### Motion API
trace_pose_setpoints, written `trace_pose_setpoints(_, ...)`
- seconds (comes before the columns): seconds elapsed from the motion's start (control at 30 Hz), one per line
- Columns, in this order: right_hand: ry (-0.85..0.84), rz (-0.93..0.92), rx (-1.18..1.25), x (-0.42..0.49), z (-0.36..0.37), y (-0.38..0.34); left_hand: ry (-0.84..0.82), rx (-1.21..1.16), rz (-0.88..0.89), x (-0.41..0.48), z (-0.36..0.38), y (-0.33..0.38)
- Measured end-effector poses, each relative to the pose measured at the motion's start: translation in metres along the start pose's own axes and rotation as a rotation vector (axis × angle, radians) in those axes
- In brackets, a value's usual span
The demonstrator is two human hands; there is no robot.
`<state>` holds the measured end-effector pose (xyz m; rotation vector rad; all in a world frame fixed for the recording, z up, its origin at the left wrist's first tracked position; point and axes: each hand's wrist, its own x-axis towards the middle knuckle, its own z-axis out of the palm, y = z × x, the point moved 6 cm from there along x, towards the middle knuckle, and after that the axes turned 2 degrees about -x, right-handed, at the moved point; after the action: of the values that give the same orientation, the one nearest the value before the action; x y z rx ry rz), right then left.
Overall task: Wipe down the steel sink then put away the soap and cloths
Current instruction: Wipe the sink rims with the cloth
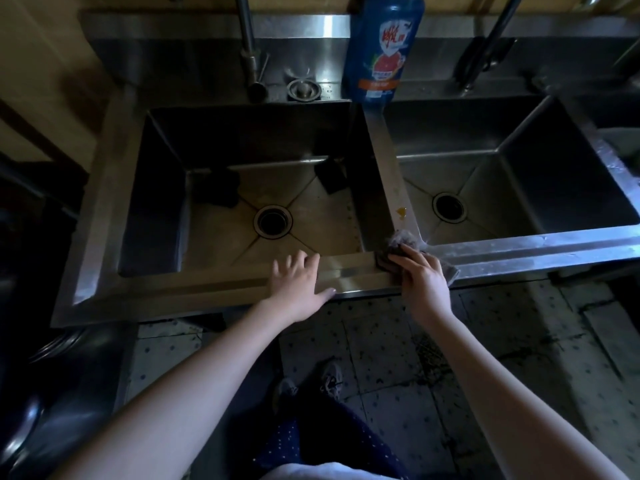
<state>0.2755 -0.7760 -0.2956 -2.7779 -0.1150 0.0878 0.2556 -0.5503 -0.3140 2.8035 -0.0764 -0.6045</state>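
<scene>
Steel sink (104, 209) with two basins fills the view. Blue soap bottle (382, 46) stands upright on the far rim, at the divider. Left hand (298, 282) lies flat on the near rim, fingers spread. Right hand (420, 275) presses a grey cloth (401, 239) with fingers laid over it, where the divider meets the near rim. Two dark pads (221, 187) sit in the left basin. A yellow spot (401, 212) marks the divider.

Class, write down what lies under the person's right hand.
A grey cloth lies under the right hand, on the sink's front rim. Its frayed edges show; its middle is covered by the hand.
</scene>
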Motion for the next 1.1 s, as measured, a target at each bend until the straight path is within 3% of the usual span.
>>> trace_pose_setpoints(0.47, -0.223, -0.441, -0.028, 0.020, -0.005, 0.020, 0.102, -0.090, -0.125, 0.031, 0.000, 0.069)
trace_pose_setpoints(0.77, -0.338, -0.489, 0.069, 0.086, -0.016, 0.048, 0.159, -0.108, -0.294, 0.028, 0.016, 0.089)
trace_pose_setpoints(1.1, -0.371, -0.497, 0.168, 0.095, -0.016, 0.043, 0.032, -0.103, -0.296, 0.029, 0.012, 0.089)
